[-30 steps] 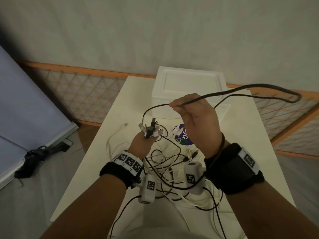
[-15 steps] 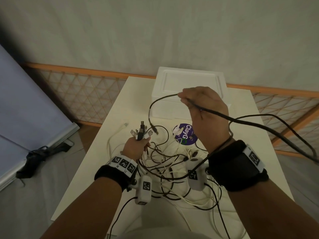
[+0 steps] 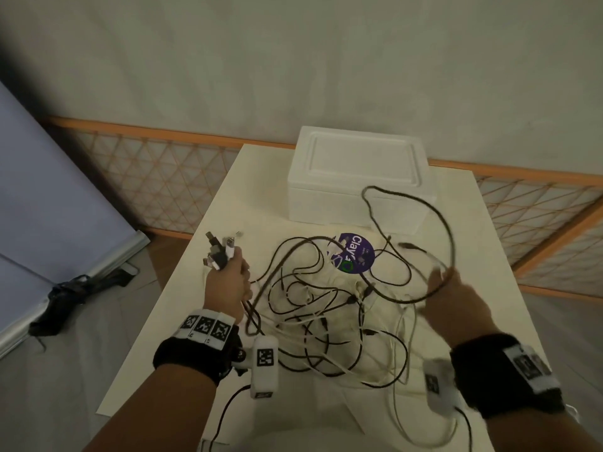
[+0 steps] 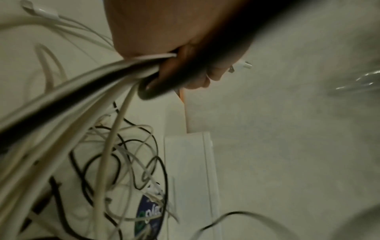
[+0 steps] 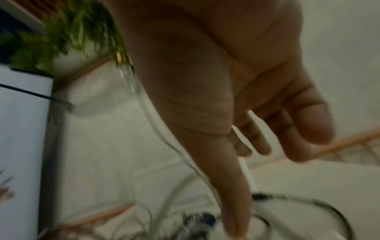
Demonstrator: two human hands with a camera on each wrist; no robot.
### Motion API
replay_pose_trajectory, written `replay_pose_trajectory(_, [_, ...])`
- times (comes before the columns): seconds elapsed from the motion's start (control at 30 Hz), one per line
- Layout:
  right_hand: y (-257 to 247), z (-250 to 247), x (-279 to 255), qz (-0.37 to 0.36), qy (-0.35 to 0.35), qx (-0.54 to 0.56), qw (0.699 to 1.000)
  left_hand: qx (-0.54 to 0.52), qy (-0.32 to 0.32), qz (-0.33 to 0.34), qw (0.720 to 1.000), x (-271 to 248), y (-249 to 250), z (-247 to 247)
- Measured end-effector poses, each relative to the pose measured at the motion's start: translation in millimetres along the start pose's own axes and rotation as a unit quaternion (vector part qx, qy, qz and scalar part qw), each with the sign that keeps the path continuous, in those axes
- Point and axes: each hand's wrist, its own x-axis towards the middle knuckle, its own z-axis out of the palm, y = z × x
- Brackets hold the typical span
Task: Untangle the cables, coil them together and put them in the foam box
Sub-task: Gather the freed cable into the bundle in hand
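Observation:
A tangle of black and white cables (image 3: pixel 326 314) lies on the white table (image 3: pixel 261 197). My left hand (image 3: pixel 233 272) is raised at the table's left and grips a bundle of cable ends, whose plugs (image 3: pixel 220 252) stick up above the fist. The left wrist view shows this hand (image 4: pixel 185 68) curled round white and black cables (image 4: pixel 115 76). My right hand (image 3: pixel 440 278) is blurred at the right, its fingers spread beside a long black cable loop (image 3: pixel 452 243). In the right wrist view its palm (image 5: pixel 257 146) is open. The white foam box (image 3: pixel 359 177) stands behind with its lid on.
A purple round sticker (image 3: pixel 354 252) lies on the table in front of the box. An orange lattice fence (image 3: pixel 156 177) runs behind the table. On the floor at the left are a pale board (image 3: pixel 49 207) and a black item (image 3: pixel 65 295).
My right hand has dropped from in front of the box to the lower right and opened. The black cable it pinched now loops over the table. My left hand has shifted left.

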Motion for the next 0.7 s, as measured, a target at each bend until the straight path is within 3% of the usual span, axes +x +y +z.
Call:
replay_pose_trajectory(0.07, [10, 21, -19, -0.029, -0.178, -0.027, 0.983, -0.029, 0.008, -0.001, 1.0, -10, 6, 1])
replay_pose_trajectory(0.13, [9, 6, -32, -0.098, -0.235, 0.022, 0.967, -0.046, 0.011, 0.014, 0.999, -21, 10, 3])
replay_pose_trajectory(0.2, [1, -27, -44, -0.188, -0.252, 0.14, 0.939, -0.057, 0.011, 0.038, 0.998, -32, 14, 7])
replay_pose_trajectory(0.23, [-9, -48, -52, -0.226, -0.238, 0.213, 0.92, -0.06, 0.006, 0.049, 0.997, -38, 16, 10])
replay_pose_trajectory(0.3, [-35, -81, -66, -0.285, -0.108, 0.386, 0.871, -0.065, -0.028, 0.072, 0.995, -55, 19, 19])
replay_pose_trajectory(0.37, [-72, -96, -72, -0.336, -0.014, 0.429, 0.838, -0.068, -0.089, 0.093, 0.989, -75, 22, 32])
replay_pose_trajectory(0.47, [-126, -85, -64, -0.355, -0.117, 0.38, 0.846, -0.053, -0.18, 0.14, 0.972, -102, 28, 48])
replay_pose_trajectory(0.57, [-140, -61, -57, -0.337, -0.124, 0.338, 0.87, -0.122, -0.235, 0.131, 0.955, -106, 44, 44])
replay_pose_trajectory(0.7, [-95, -32, -48, -0.317, -0.087, 0.16, 0.931, -0.209, -0.164, 0.105, 0.958, -73, 69, -9])
